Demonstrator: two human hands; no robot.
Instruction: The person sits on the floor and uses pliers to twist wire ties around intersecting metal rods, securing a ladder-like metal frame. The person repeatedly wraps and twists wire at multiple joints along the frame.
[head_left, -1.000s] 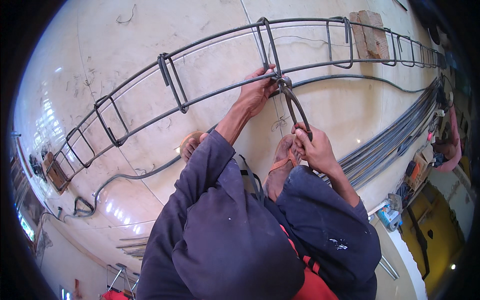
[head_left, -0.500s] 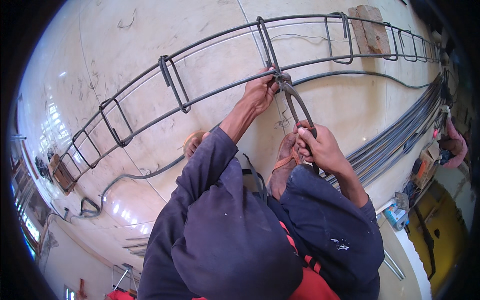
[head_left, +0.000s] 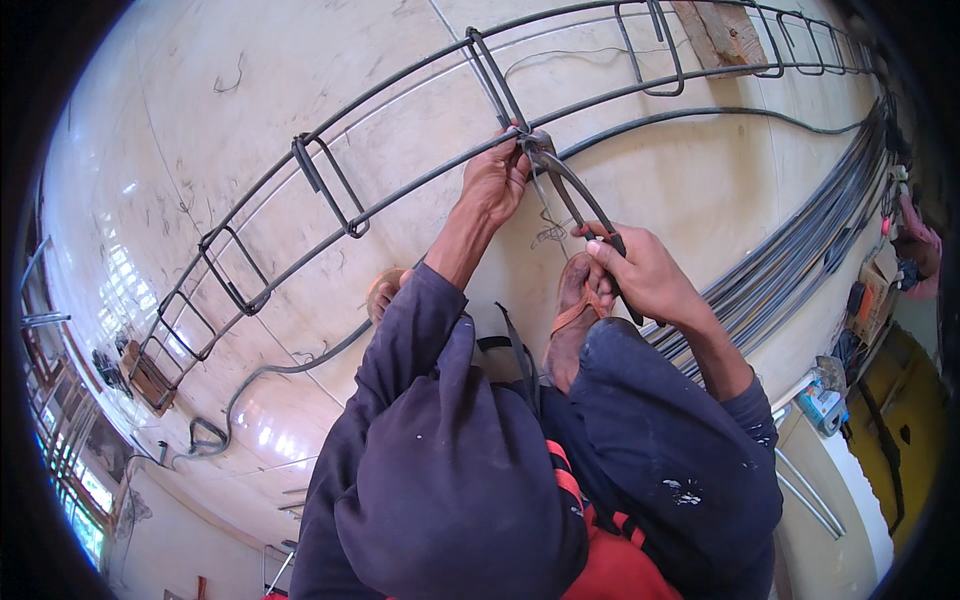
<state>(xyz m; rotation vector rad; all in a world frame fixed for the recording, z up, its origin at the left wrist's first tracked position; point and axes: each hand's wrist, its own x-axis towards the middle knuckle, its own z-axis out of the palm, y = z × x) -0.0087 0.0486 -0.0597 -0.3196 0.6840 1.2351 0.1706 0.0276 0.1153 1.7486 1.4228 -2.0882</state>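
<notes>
A long cage of steel rebar (head_left: 405, 192) with bent stirrups (head_left: 500, 80) crosses in front of me. My left hand (head_left: 490, 188) is closed at the lower near bar, its fingers pinched where a stirrup meets it. My right hand (head_left: 645, 272) is wrapped around the handles of a pair of pincers (head_left: 567, 185). The jaws sit at that same joint, right beside my left fingertips. Thin tie wire (head_left: 548, 232) dangles below the joint; its end in the jaws is too small to make out.
Wooden blocks (head_left: 722, 45) (head_left: 148, 378) lie under the cage's ends. A bundle of bars (head_left: 800, 260) lies to the right, and a dark hose (head_left: 270, 370) winds across the pale tiled floor. My sandalled foot (head_left: 578, 300) is near the pincers. At far right, a person (head_left: 920, 240) is partly visible.
The view has turned slightly, shifting the cage up and left in the picture. The pincer handles have swung a little to the right, with the jaws still at the joint.
</notes>
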